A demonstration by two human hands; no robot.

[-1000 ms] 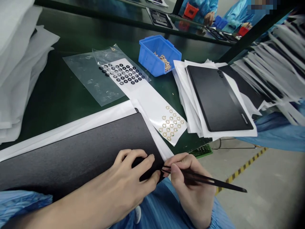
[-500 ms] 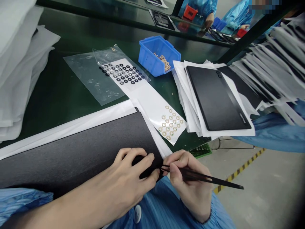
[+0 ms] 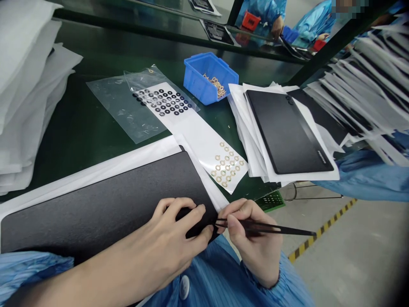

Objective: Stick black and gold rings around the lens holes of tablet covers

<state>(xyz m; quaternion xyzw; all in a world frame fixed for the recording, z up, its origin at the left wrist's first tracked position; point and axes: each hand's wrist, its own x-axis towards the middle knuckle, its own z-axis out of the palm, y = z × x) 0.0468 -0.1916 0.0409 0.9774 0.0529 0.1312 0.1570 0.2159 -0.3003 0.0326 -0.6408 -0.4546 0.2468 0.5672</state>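
Note:
A black tablet-like panel (image 3: 105,192) with a fine textured surface lies on white wrapping at the lower left. My left hand (image 3: 179,234) bears down on its near right end, fingers bent and thumb by the edge. Dark material beneath those fingers is partly hidden. Black tweezers (image 3: 268,227) are pinched in my right hand (image 3: 255,238), their tips touching or almost touching the panel's right edge beside my left thumb. Whether anything sits between the tips, I cannot tell. Beyond the panel lies a white backing sheet (image 3: 194,132) with black rings and gold-coloured rings.
A blue bin (image 3: 198,85) holds small gold-coloured pieces. Another black tablet (image 3: 287,132) rests on white sleeves to the right. White sleeves are stacked at left (image 3: 28,111) and far right (image 3: 367,89). A clear bag (image 3: 115,102) lies behind. People in blue work across the bench.
The tail of the tweezers has swung slightly upward and to the left as my right hand shifted a little. My left hand stays at the panel's edge. The view has moved slightly.

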